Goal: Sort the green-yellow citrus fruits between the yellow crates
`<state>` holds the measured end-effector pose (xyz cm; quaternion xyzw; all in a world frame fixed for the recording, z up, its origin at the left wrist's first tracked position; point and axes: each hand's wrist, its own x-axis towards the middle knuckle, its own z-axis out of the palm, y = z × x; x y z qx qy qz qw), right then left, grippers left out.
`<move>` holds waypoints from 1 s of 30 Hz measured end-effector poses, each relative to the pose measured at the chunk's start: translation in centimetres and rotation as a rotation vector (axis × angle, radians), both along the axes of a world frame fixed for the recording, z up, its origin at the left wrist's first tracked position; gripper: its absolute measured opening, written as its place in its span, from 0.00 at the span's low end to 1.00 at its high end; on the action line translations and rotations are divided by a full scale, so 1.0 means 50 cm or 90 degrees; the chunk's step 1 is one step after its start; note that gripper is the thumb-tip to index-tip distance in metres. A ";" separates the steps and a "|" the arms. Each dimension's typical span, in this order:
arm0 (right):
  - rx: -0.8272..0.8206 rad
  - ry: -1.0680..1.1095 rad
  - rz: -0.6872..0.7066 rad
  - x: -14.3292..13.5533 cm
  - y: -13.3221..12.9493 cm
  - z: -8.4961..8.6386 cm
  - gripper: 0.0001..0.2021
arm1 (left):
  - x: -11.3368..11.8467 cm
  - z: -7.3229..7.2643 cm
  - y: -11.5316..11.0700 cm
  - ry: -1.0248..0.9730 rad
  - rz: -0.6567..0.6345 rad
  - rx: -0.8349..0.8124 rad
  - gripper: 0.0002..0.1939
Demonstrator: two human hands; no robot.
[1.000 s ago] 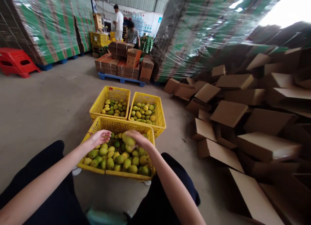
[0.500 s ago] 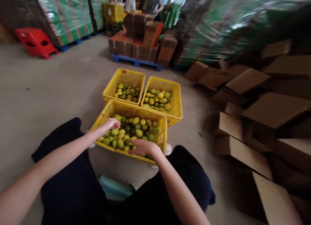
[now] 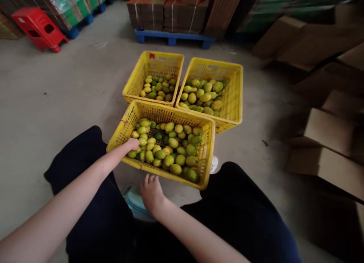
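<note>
Yellow-green fruits [image 3: 173, 143] lie in the near yellow crate [image 3: 209, 157]. My left hand [image 3: 132, 143] is over the crate's left side, beside the fruits; its fingers are mostly hidden, so its grip cannot be made out. Outside the near rim, above a light blue object [image 3: 136, 202], is my right hand [image 3: 151, 191], fingers curled and slightly apart, with nothing visible in it. Two further yellow crates, one at back left [image 3: 133, 75] and one at back right [image 3: 239, 92], also hold fruits.
A red stool [image 3: 40, 28] stands at the upper left. Stacked cardboard [image 3: 182, 14] rests on a blue pallet [image 3: 173, 37] behind the crates. Cardboard boxes [image 3: 327, 134] are piled along the right. My knees flank the near crate.
My right hand has left the near crate's fruits and moved down outside its near rim. My left hand remains at the left side. The view has tilted down and come closer.
</note>
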<state>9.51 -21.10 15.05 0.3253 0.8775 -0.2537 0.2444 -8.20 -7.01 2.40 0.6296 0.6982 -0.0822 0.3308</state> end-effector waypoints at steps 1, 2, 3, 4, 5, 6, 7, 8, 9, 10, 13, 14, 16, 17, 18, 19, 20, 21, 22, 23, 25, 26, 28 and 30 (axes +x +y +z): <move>-0.018 0.018 0.005 0.004 0.002 0.004 0.19 | 0.003 -0.007 0.015 0.033 -0.001 0.006 0.14; -0.031 0.035 0.007 0.008 0.005 0.008 0.19 | 0.006 -0.013 0.035 0.064 -0.002 0.016 0.15; -0.034 0.041 0.003 0.011 0.011 0.013 0.19 | 0.009 -0.018 0.057 0.088 -0.001 0.029 0.18; -0.031 0.037 -0.005 0.015 0.017 0.018 0.20 | 0.011 -0.023 0.082 0.108 0.001 0.043 0.22; -0.026 0.024 -0.018 0.017 0.023 0.023 0.21 | 0.012 -0.028 0.108 0.125 0.006 0.053 0.26; -0.025 0.004 -0.033 0.019 0.029 0.027 0.23 | 0.014 -0.035 0.133 0.139 0.012 0.058 0.30; -0.031 -0.019 -0.049 0.020 0.034 0.029 0.23 | 0.015 -0.043 0.157 0.150 0.018 0.056 0.34; -0.044 -0.041 -0.067 0.021 0.039 0.031 0.24 | 0.016 -0.053 0.176 0.158 0.024 0.048 0.37; -0.060 -0.055 -0.083 0.021 0.043 0.032 0.24 | 0.018 -0.064 0.191 0.163 0.029 0.037 0.41; -0.077 -0.061 -0.096 0.021 0.046 0.033 0.24 | 0.021 -0.075 0.201 0.168 0.033 0.024 0.43; -0.120 -0.040 -0.117 0.021 0.053 0.034 0.25 | 0.031 -0.107 0.201 0.186 0.051 0.006 0.45; -0.129 -0.029 -0.124 0.021 0.054 0.034 0.25 | 0.033 -0.114 0.193 0.191 0.059 0.007 0.45; -0.135 -0.011 -0.139 0.022 0.055 0.035 0.25 | 0.033 -0.122 0.174 0.183 0.073 0.001 0.42; -0.133 -0.006 -0.144 0.023 0.055 0.035 0.25 | 0.030 -0.122 0.163 0.170 0.077 -0.007 0.40; -0.128 -0.004 -0.147 0.024 0.054 0.035 0.24 | 0.026 -0.119 0.153 0.154 0.079 -0.016 0.36; -0.122 -0.005 -0.146 0.025 0.053 0.034 0.24 | 0.021 -0.115 0.143 0.136 0.080 -0.022 0.32; -0.115 -0.006 -0.141 0.026 0.052 0.033 0.24 | 0.015 -0.110 0.134 0.117 0.080 -0.022 0.28; -0.105 -0.007 -0.136 0.027 0.051 0.032 0.24 | 0.011 -0.104 0.126 0.100 0.080 -0.017 0.24; -0.094 -0.007 -0.131 0.027 0.050 0.031 0.24 | 0.007 -0.098 0.120 0.086 0.081 -0.010 0.20; -0.081 -0.003 -0.129 0.026 0.050 0.029 0.25 | 0.005 -0.092 0.116 0.072 0.083 -0.002 0.17; -0.059 0.014 -0.134 0.023 0.051 0.027 0.24 | 0.008 -0.082 0.112 0.044 0.094 0.004 0.12; -0.052 0.024 -0.141 0.022 0.051 0.027 0.24 | 0.012 -0.078 0.112 0.025 0.100 0.001 0.10; -0.040 0.039 -0.158 0.020 0.054 0.028 0.23 | 0.023 -0.071 0.111 -0.032 0.107 -0.014 0.07; -0.033 0.047 -0.161 0.020 0.058 0.032 0.23 | 0.035 -0.065 0.109 -0.113 0.111 -0.041 0.06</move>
